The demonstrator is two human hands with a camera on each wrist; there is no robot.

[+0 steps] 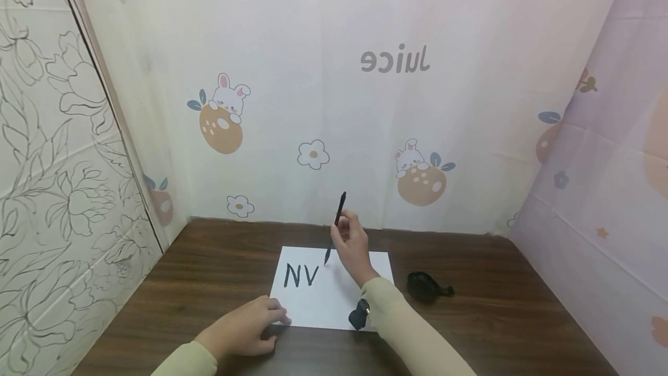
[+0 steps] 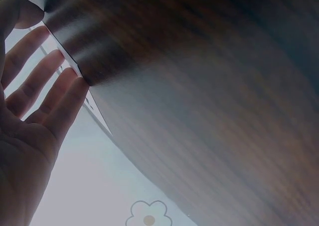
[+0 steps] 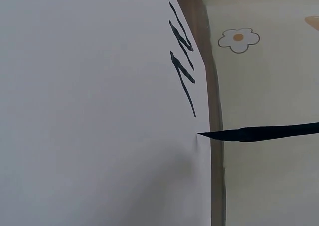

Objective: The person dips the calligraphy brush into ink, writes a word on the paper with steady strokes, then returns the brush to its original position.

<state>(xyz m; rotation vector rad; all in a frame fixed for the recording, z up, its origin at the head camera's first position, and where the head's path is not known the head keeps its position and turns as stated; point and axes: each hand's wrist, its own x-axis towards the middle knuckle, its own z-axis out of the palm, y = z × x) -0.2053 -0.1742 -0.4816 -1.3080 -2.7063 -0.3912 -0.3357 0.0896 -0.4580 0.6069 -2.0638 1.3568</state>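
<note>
My right hand (image 1: 353, 243) pinches a slim black writing brush (image 1: 340, 206) over the upper part of a white sheet of paper (image 1: 334, 300). In the right wrist view the pointed tip of the brush (image 3: 259, 133) meets the sheet or hovers just above it; I cannot tell which. Dark strokes shaped like N (image 1: 293, 275) and V (image 1: 311, 275) stand left of the tip. At the sheet's lower left corner, my left hand (image 1: 247, 325) rests with relaxed fingers, the fingertips on the paper's edge. The right hand itself is outside the right wrist view.
A small black dish (image 1: 424, 287) with a short handle stands right of the paper on the brown wooden table (image 1: 501, 312). A printed curtain (image 1: 323, 103) rises behind the table's far edge. More patterned cloth hangs at both sides.
</note>
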